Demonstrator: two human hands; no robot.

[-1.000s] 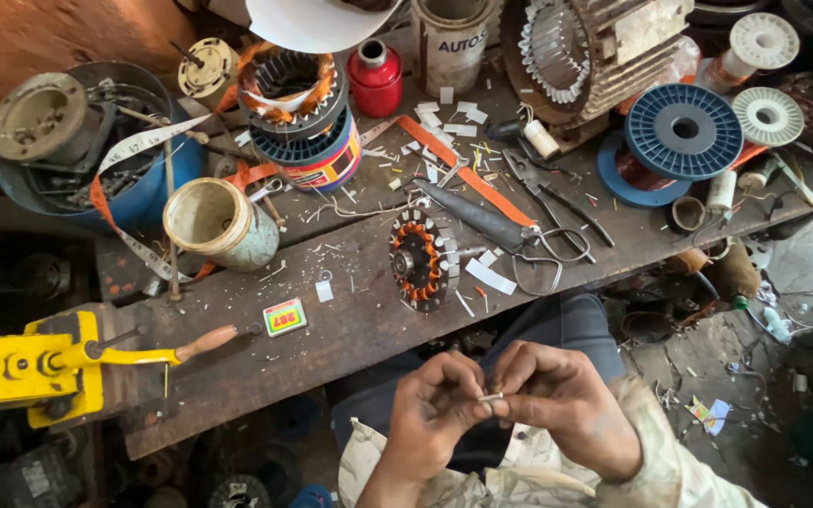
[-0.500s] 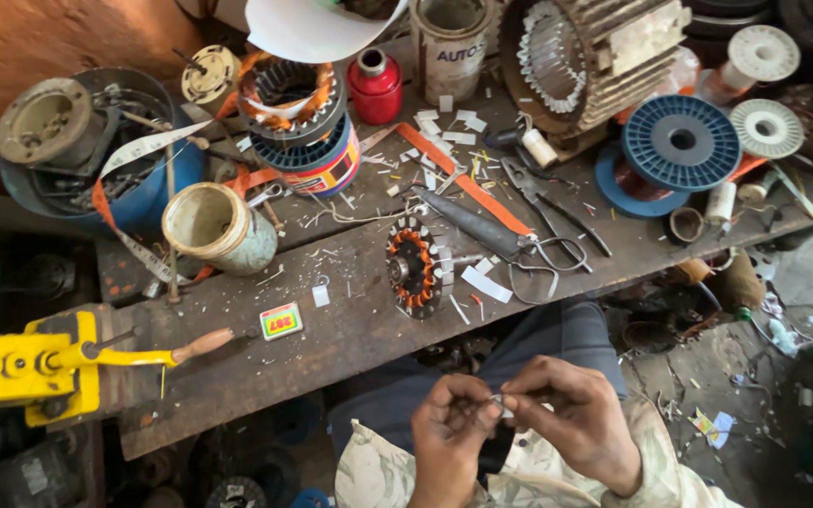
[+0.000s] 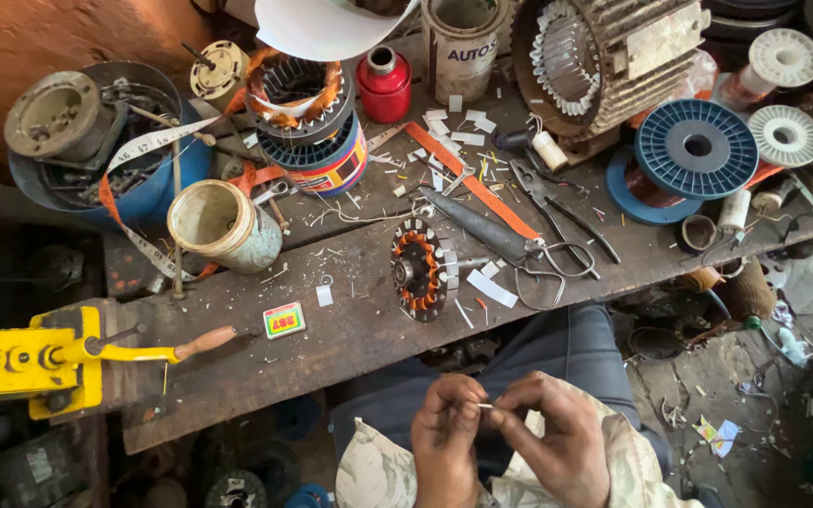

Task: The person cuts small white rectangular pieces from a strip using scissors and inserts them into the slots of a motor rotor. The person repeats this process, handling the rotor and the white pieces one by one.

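Two hands meeting low over the lap, below the edge of a cluttered wooden workbench (image 3: 350, 339). Left hand (image 3: 448, 435) and right hand (image 3: 557, 442) pinching together on a small pale strip (image 3: 485, 406), fingertips closing on either end. Lying on the bench beyond: a blue wire spool (image 3: 695, 148), scissors (image 3: 557, 212), a small copper-wound stator (image 3: 418, 270) nearest the hands.

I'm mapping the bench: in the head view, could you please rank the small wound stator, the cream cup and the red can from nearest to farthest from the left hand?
1. Small wound stator, straight ahead.
2. Cream cup, ahead-left.
3. Red can, at the back.
Left hand.
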